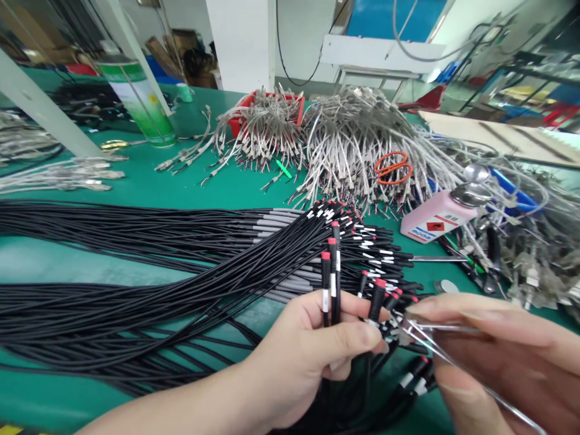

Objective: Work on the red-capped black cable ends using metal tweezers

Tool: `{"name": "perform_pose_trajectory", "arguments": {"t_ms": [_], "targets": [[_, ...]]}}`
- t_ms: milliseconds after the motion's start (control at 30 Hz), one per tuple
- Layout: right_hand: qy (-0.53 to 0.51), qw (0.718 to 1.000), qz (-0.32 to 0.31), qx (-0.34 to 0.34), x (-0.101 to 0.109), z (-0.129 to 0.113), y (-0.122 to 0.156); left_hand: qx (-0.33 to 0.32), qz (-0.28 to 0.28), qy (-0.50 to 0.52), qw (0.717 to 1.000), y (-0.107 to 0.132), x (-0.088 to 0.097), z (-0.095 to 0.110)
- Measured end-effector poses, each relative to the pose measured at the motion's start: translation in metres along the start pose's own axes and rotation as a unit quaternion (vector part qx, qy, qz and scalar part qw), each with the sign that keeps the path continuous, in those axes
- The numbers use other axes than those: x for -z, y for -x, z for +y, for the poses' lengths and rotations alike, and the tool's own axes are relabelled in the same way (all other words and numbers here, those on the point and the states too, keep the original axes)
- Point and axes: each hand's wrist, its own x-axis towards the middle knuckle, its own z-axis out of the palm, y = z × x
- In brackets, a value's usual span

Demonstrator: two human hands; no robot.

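Note:
My left hand (312, 344) is closed around several black cables (333, 278) whose red-tipped ends stand up above the fingers. Between its thumb and forefinger it pinches one thicker black connector (377, 301) with a red end. Close by on the right, my right hand (493, 344) grips metal tweezers (471, 362), their narrow tips pointing left toward the connectors. Whether the tips touch anything is hard to make out. Behind my left hand lies a big bundle of black cables (181, 284) with grey sleeves and white labels near their ends.
At the back, a red bin (235, 124) overflows with grey-white cables (348, 133). Orange-handled scissors (393, 168) lie on that pile. A pink dispenser bottle (437, 217) stands at right. A green-white can (140, 103) is at back left, on the green table (190, 187).

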Motion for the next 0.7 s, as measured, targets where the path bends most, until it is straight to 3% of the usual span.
{"name": "perform_pose_trajectory", "arguments": {"t_ms": [333,700], "targets": [[0.021,0.999,-0.024,-0.006,0.011,0.010,0.000,0.016,0.028,-0.019,0.999,0.000,0.003,-0.002],[0.068,0.997,-0.042,0.019,0.002,0.007,0.005,0.017,0.035,-0.016,0.999,0.001,0.002,-0.003]]}}
